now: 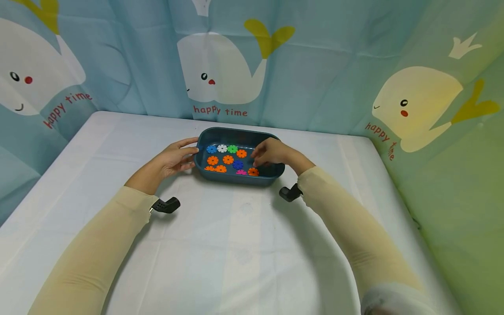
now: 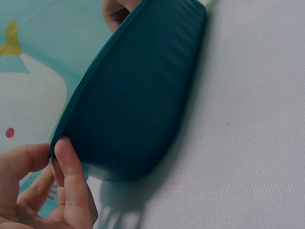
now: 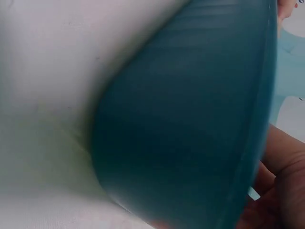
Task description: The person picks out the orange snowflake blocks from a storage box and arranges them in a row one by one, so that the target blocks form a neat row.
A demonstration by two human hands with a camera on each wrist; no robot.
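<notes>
Left hand [image 1: 177,158], its arm [image 1: 96,245] extended from 7 o'clock, pinches; right hand [image 1: 274,151], from 5 o'clock, curves its fingers [image 1: 259,151].

Teal bin [image 1: 236,179], upright, multicoloured discs [image 1: 228,159] inside

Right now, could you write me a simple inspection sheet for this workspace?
Surface: pale, faintly striped cloth-like table covering.
Job's things: oblong blue-green tray, apparently plastic, holding flat, notched, multicoloured discs.
Clutter: nothing seen.
Fingers: left fingers pinch the tray at its left end; right fingers are inside the tray, their hold unclear.
Cables: nothing seen.
Surroundings: blue and green sheeting printed with white whales; black wrist-worn devices.
</notes>
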